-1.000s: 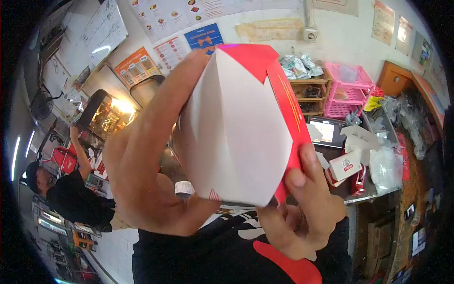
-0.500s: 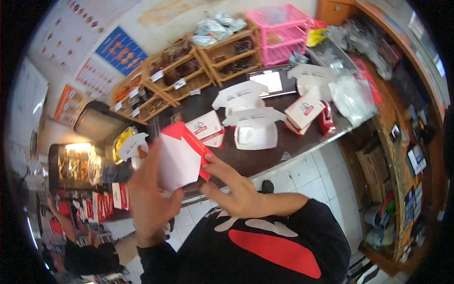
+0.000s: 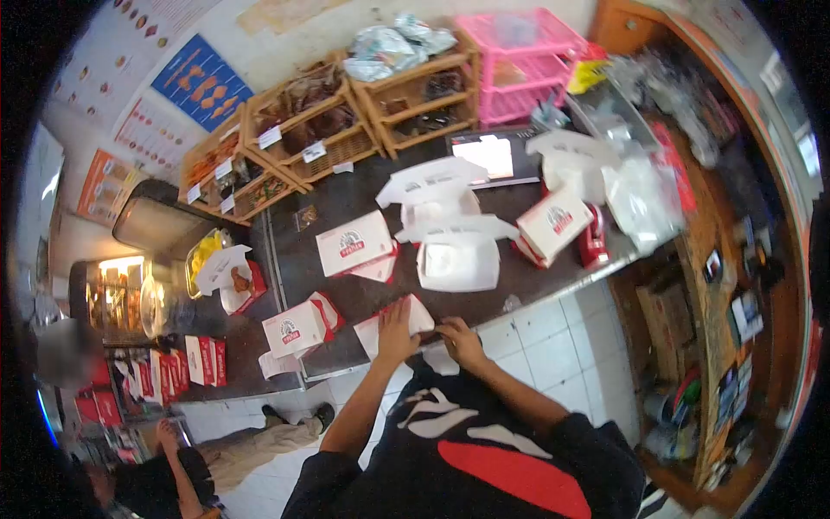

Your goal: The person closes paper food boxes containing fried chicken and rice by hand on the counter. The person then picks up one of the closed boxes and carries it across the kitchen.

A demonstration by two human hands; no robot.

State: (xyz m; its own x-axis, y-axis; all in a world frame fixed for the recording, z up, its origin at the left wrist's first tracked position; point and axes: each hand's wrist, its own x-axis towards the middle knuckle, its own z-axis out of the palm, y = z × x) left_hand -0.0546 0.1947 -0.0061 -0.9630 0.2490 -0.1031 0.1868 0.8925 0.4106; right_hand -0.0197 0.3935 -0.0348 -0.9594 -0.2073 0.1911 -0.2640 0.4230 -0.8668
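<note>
A red-and-white cardboard food box (image 3: 418, 312) lies at the front edge of the dark counter. My left hand (image 3: 397, 334) rests on it with its fingers stretched out over the white surface. At the box's right corner, my right hand (image 3: 462, 342) has its fingers bent in, apparently pinching the edge; the fingertips are partly hidden. Left of my hands sits a closed printed food box (image 3: 294, 329), and another closed box (image 3: 354, 245) lies behind. Open white boxes (image 3: 459, 264) with raised lids stand just beyond my hands.
Wicker baskets (image 3: 316, 130) and a pink drawer rack (image 3: 523, 65) line the wall. A tablet (image 3: 494, 157) lies on the counter; a red can (image 3: 595, 238) stands beside a closed box. At left, an open box (image 3: 238, 281) holds fried food. Another person (image 3: 173, 467) is at lower left.
The box between my hands has come down from mid-air to the counter edge. My left hand now lies on it, and my right hand has moved to its right corner.
</note>
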